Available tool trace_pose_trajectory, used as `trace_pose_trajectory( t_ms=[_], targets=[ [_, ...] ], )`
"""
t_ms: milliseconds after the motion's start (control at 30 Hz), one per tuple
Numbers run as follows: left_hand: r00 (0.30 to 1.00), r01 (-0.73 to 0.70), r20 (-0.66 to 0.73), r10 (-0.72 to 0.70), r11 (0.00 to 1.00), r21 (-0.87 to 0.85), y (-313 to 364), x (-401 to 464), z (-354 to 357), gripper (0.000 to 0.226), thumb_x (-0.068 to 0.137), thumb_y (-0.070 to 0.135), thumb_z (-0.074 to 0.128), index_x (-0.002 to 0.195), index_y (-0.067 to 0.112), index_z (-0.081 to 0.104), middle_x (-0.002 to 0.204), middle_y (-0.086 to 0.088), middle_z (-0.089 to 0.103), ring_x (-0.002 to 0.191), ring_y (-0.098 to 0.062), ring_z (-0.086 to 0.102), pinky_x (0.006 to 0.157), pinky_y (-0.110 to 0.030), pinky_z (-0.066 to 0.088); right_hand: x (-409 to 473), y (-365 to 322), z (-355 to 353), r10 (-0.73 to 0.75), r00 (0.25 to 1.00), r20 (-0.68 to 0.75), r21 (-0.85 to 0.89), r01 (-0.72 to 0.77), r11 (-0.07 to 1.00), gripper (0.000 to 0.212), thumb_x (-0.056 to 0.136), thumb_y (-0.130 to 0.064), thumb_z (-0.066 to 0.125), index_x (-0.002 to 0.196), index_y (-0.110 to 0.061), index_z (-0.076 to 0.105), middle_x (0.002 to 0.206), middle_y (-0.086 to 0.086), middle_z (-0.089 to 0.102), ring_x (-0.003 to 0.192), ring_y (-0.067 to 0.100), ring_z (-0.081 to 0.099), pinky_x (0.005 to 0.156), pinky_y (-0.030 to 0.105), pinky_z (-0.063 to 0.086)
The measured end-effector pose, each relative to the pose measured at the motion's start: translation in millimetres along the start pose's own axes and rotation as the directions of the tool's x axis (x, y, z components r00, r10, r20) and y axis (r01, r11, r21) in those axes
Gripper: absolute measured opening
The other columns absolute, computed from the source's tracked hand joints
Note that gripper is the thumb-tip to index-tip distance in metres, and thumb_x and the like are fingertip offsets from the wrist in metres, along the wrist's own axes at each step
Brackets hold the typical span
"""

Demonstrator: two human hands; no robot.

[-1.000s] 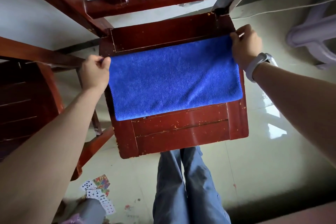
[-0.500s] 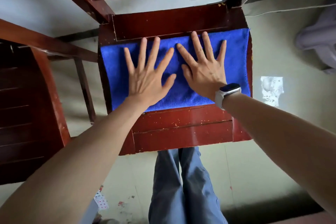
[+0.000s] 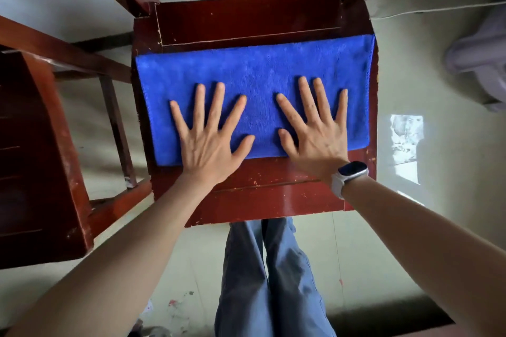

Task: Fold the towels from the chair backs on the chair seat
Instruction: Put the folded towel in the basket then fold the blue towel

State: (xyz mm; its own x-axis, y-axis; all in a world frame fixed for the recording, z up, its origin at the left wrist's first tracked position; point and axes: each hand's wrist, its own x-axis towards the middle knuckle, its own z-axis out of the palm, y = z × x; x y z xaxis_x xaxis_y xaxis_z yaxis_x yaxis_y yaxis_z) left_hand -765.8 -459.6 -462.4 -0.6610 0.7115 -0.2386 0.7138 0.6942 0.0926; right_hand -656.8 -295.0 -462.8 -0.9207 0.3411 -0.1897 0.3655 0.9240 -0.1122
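The chair seat (image 3: 273, 194) carries the blue towel (image 3: 254, 74), folded flat across its middle. Half a second ago the palms pressed near its far edge; now the left hand (image 3: 210, 142) and right hand (image 3: 315, 134), fingers spread wide, have slid to the near edge, smoothing it, likely before another fold.

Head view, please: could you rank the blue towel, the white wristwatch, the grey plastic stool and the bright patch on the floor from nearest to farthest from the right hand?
1. blue towel: directly under the right hand, touching it.
2. white wristwatch: on that hand's own wrist, just behind it.
3. bright patch on the floor: right of the chair seat.
4. grey plastic stool: far right edge, beyond the patch.
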Motion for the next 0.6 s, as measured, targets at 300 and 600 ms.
trace_pose_trajectory(
  t_ms=[300,600],
  targets=[
    [0.953,0.301,0.062,-0.297,0.950,-0.085,-9.6,-24.3,-3.3,0.063,0.087,0.051,0.027,0.145,0.028,0.017,0.155,-0.014,0.009,0.142,-0.037,0.002,0.106,-0.068,0.000,-27.0,34.3,-11.2,0.222,0.968,0.120,0.075,-0.231,0.970,0.056,0.092,-0.038,0.022,0.146,-0.026,0.015,0.156,0.011,0.010,0.144,0.029,0.006,0.112,0.061,0.003],
    [0.951,0.289,0.151,-0.269,0.948,-0.132,7.6,-30.6,-18.9,0.060,0.087,0.047,0.024,0.145,0.031,0.016,0.156,-0.009,0.007,0.143,-0.035,-0.002,0.104,-0.069,-0.003,-26.4,59.5,-35.2,0.592,0.806,0.018,0.513,-0.515,0.687,0.039,0.090,-0.018,0.035,0.121,-0.007,0.055,0.127,0.016,0.051,0.117,0.036,0.044,0.098,0.038,0.035]
  ],
)
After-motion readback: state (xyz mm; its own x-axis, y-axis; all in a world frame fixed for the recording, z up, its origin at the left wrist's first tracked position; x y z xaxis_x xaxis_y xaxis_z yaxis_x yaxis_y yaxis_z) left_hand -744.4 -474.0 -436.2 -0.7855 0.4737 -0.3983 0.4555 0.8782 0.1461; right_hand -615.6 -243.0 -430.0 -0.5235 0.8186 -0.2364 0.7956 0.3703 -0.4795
